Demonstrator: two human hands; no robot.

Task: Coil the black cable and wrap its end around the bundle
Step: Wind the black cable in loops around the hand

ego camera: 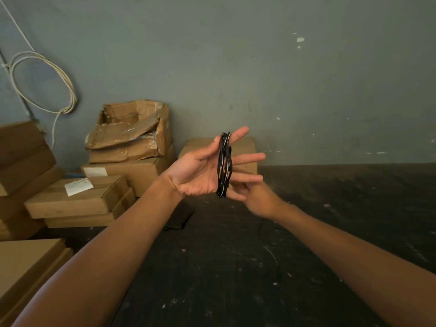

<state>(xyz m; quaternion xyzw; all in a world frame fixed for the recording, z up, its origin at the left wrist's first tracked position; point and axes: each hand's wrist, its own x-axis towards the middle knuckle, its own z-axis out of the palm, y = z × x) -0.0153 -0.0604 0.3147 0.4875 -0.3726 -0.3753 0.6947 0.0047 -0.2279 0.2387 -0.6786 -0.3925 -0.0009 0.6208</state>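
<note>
**Black cable looped around open left hand**

Hard to read, first of all: right hand [256, 199] tucked low behind the left fingers, blurred, its fingertips mostly hidden by them. Whether closed on any strand or merely touching — cannot tell. Cable's free end lost somewhere behind that overlap; no plug or connector to be made out. Both forearms cut off by the bottom edge of the view.

Now the cable itself. Black cable [224, 165] wound in several tall, narrow loops around the fingers of the left hand [200, 173], running from the index finger at the top down past the little finger. Strands thin, glossy, catching pale highlights, slightly crossed over one another rather than lying neatly side by side. Left hand held up in the air, palm facing right, fingers spread and straight, thumb tip resting against the top of the loops.

Behind: stacked cardboard boxes [77, 199] at left, a pale coiled cord [47, 83] hanging on the grey wall [306, 79], dark scuffed floor [236, 279] below.
</note>
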